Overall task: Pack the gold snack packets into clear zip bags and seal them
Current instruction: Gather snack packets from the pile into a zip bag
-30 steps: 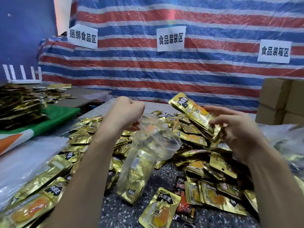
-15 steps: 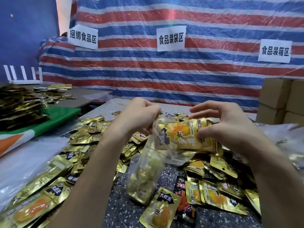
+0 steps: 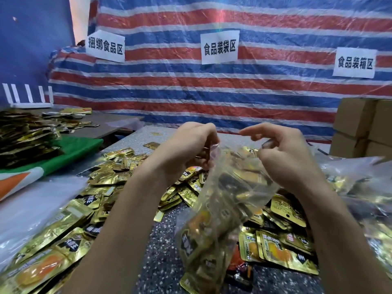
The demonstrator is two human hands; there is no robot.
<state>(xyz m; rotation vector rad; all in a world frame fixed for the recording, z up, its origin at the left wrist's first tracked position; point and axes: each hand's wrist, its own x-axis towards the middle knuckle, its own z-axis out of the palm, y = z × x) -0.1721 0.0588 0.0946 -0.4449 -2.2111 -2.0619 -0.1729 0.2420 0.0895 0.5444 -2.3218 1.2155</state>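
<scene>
Fingers of left hand (image 3: 186, 149), right hand (image 3: 284, 154) pinch zip bag (image 3: 222, 209) mouth; sign (image 3: 219, 47) reads 食品装袋区.

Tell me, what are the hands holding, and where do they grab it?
Both hold the clear zip bag of gold packets by its top edge: the left hand at one end, the right hand at the other.

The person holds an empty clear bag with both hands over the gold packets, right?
No, the clear bag is not empty: the head view shows gold packets inside. The left hand and right hand do hold it over the loose packets.
</scene>
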